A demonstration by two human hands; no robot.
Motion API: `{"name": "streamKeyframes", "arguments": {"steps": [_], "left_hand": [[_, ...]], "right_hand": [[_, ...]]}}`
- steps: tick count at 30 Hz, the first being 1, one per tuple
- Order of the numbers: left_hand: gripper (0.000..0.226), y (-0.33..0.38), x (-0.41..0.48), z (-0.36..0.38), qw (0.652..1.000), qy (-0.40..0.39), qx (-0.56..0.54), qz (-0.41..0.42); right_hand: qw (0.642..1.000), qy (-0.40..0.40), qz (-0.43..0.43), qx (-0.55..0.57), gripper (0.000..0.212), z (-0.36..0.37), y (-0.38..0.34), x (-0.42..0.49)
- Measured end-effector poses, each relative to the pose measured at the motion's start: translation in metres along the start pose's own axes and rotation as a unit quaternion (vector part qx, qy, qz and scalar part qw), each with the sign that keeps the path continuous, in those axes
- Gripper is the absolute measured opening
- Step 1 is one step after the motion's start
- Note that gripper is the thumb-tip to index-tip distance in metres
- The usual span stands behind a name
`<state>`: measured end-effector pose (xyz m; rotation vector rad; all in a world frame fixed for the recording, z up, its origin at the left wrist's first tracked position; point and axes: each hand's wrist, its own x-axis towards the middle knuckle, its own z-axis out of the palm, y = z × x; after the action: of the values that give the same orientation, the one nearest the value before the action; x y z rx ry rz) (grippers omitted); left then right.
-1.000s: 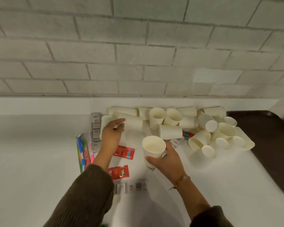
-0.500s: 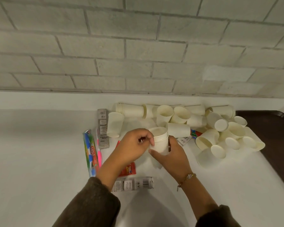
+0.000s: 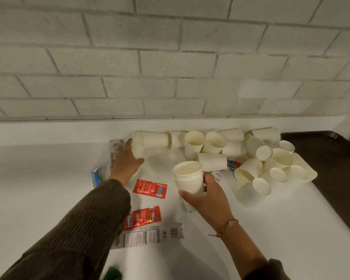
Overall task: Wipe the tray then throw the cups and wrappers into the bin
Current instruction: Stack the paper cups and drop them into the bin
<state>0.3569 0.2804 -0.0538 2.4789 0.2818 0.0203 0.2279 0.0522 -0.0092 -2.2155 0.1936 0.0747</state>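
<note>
Since a moment ago my left hand has left the nested cups in my right hand – reaching, fingers spread, for another cup on the counter – flimsy paper, so I pinch its wall lightly.

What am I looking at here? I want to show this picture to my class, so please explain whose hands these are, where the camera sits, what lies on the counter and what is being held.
No machine is involved: a person wears a wide-angle camera on the head, looking forward and down, so the arms enter from the bottom. The right hand holds two nested paper cups, upright. The left hand, in a dark sleeve, reaches for a single cup near a stack lying on its side; whether it already grips it is unclear. On the white counter lie a heap of loose cups, two red sachets and several grey and coloured wrappers. A dark tray sits at the right, below a pale brick wall.
</note>
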Motion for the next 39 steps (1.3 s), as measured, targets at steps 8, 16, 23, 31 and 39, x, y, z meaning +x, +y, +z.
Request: {"name": "streamKeyframes", "arguments": {"steps": [8, 16, 23, 31, 39], "left_hand": [[0.065, 0.033, -0.028, -0.011, 0.972, 0.114, -0.193, -0.064], [0.048, 0.088, -0.114, -0.016, 0.877, 0.071, -0.475, -0.015], [0.041, 0.085, -0.14, -0.001, 0.906, -0.047, -0.419, 0.039], [0.01, 0.076, -0.118, -0.015, 0.907, -0.103, -0.404, 0.054], [0.036, 0.038, -0.009, -0.013, 0.972, 0.001, -0.231, -0.052]], "right_hand": [[0.999, -0.002, 0.017, -0.029, 0.076, -0.005, 0.013, 0.0], [0.999, -0.041, -0.012, -0.022, 0.075, -0.003, 0.011, -0.007], [0.999, -0.023, -0.039, 0.017, 0.071, 0.001, 0.002, -0.01], [0.997, 0.04, -0.046, 0.051, 0.066, 0.0, -0.002, -0.008], [0.999, 0.028, -0.038, 0.015, 0.073, -0.005, 0.004, -0.008]]}}
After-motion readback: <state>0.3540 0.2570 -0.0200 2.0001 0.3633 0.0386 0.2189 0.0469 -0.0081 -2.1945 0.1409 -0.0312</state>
